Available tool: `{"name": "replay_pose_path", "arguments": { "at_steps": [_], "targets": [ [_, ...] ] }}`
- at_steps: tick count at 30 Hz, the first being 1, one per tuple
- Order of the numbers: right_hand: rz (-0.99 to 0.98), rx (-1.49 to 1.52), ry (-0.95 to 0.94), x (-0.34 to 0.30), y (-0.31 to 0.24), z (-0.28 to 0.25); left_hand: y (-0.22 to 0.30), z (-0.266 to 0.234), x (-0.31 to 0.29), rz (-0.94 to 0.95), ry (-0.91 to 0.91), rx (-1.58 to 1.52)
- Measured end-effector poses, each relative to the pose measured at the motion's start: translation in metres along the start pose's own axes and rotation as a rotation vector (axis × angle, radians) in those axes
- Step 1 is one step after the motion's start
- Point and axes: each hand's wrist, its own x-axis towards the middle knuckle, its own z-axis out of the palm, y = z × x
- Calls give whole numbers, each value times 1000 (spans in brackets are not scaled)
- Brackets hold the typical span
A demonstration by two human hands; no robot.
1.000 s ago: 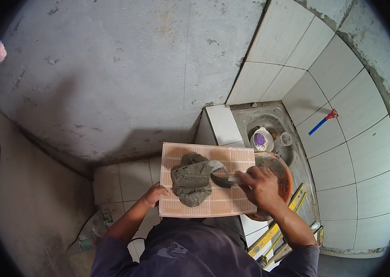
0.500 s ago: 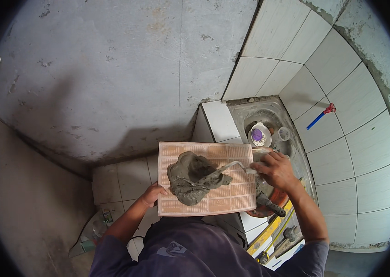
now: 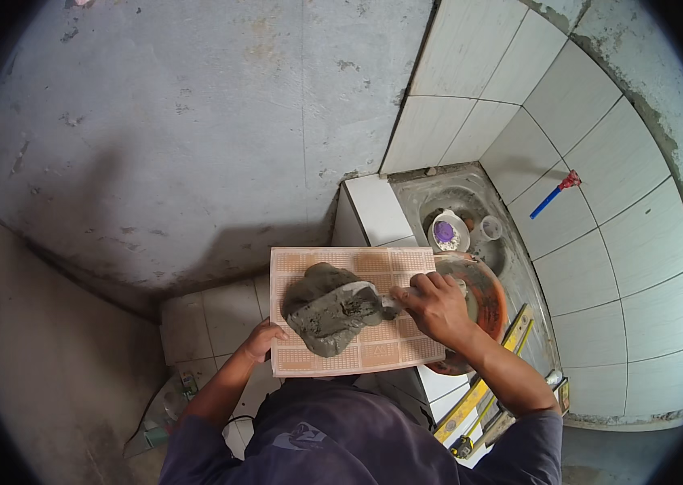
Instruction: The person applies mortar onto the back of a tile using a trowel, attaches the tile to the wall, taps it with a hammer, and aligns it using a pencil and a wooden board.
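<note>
My left hand grips the left edge of a tile, its ribbed orange-brown back facing up in front of my body. A heap of wet grey mortar sits left of the middle on that back. With my right hand closed round its handle, I press a trowel to the mortar; the blade is largely coated and hard to tell from the heap. Just beyond the tile's right edge stands an orange bucket, partly hidden by my right hand and forearm.
A metal sink at the right holds a white bowl with a purple thing and a clear cup. Yellow spirit levels and a tape measure lie below the bucket. A blue pipe with a red tap juts from the tiled wall.
My right hand has moved left over the tile, bringing the trowel onto the mortar. The heap is flatter and more spread. My left hand keeps its grip on the tile.
</note>
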Motion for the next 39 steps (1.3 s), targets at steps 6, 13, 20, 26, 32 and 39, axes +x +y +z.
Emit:
{"name": "replay_pose_path", "arguments": {
  "at_steps": [6,13,20,26,32,39],
  "targets": [
    [141,121,-35,-13,23,-39,-2,1,-1,55,-16,-63],
    [432,64,-335,-50,25,-105,-16,-15,7,20,31,49],
    [381,106,-497,-52,19,-89,-4,-4,1,23,36,27],
    [344,396,-626,-54,32,-61,10,9,-6,12,42,11],
    [351,595,-527,-67,43,-36,18,17,-10,23,41,21],
    [580,1065,-421,-103,56,-41,16,19,-10,40,-20,-69]
  ]
}}
